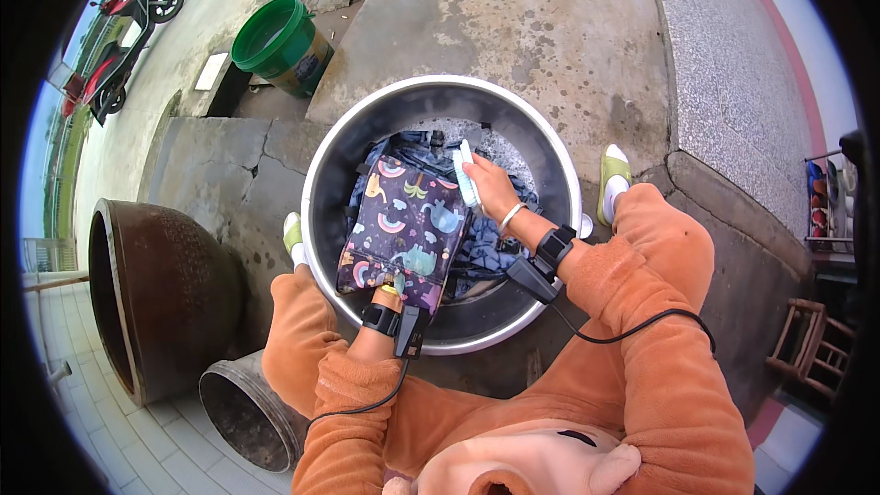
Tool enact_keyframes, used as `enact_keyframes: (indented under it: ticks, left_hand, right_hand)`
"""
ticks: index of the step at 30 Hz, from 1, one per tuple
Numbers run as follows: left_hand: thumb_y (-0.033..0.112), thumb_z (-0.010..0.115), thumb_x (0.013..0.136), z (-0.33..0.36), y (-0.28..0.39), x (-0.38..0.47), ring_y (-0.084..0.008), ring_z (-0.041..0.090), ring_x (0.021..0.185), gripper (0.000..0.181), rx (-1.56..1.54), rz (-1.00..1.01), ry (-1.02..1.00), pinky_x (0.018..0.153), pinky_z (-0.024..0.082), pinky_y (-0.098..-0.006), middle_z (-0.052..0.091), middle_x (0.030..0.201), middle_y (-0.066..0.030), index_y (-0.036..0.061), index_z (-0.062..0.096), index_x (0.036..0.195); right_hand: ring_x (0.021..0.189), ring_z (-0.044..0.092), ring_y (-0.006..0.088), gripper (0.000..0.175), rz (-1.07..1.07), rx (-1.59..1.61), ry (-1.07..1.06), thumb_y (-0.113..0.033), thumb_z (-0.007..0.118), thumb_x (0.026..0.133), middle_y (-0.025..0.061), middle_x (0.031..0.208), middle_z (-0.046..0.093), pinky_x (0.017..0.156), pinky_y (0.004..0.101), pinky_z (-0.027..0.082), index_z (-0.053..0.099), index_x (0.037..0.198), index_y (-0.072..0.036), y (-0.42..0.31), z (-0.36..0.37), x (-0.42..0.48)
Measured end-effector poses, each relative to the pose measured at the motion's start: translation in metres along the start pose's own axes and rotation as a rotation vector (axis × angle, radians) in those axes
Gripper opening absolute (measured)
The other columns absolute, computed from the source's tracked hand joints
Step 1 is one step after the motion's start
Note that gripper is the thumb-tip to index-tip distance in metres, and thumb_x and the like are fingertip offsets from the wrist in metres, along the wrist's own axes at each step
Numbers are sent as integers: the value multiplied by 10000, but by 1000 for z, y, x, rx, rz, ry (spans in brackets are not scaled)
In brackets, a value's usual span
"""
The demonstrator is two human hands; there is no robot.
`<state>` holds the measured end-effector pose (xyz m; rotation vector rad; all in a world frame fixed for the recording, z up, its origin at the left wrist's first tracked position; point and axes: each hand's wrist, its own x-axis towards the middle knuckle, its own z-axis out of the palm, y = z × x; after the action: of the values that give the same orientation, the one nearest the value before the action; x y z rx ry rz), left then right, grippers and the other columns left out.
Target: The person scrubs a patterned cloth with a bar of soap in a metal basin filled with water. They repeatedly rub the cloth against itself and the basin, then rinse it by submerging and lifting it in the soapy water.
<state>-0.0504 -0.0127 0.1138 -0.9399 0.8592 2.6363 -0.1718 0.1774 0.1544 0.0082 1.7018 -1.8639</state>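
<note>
A large round metal basin [440, 340] stands between my feet. In it lie wet blue patterned fabric [481, 247] and suds [512, 151]. On top is a dark fabric piece printed with rainbows and animals [412, 220], perhaps a bag or cover. My right hand [491, 185] grips a pale blue scrubbing brush [465, 172] at the printed fabric's upper right edge. My left hand [390, 289] reaches inside or under the lower end of this fabric; its fingers are hidden. Each wrist wears a black strap with a small device.
A green plastic bucket [278, 48] stands in a gap in the concrete at the upper left. A large brown glazed jar [172, 295] and a smaller pipe-like vessel [254, 412] lie on their sides at left. A wooden stool [811, 350] is at right; a scooter [117, 55] is farther off.
</note>
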Motion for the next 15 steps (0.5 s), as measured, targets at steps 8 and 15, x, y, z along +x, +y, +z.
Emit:
enact_keyframes:
  ticks: [8, 15]
  left_hand:
    - [386, 457, 1036, 6, -3, -2, -318, 635, 1190, 517, -26, 8, 3, 1006, 526, -538, 652, 1292, -188, 12, 528, 1385]
    - [394, 455, 1036, 6, -5, -5, -318, 635, 1191, 523, -38, 15, 5, 1006, 526, -538, 651, 1295, -188, 14, 528, 1387]
  right_hand:
    - [779, 716, 263, 386, -9, 80, 137, -245, 538, 974, 203, 989, 736, 683, 367, 512, 636, 1210, 44, 7, -1, 1]
    - [904, 680, 253, 423, -35, -45, 101, -257, 558, 966, 201, 1019, 721, 827, 344, 499, 612, 1274, 28, 6, -7, 5]
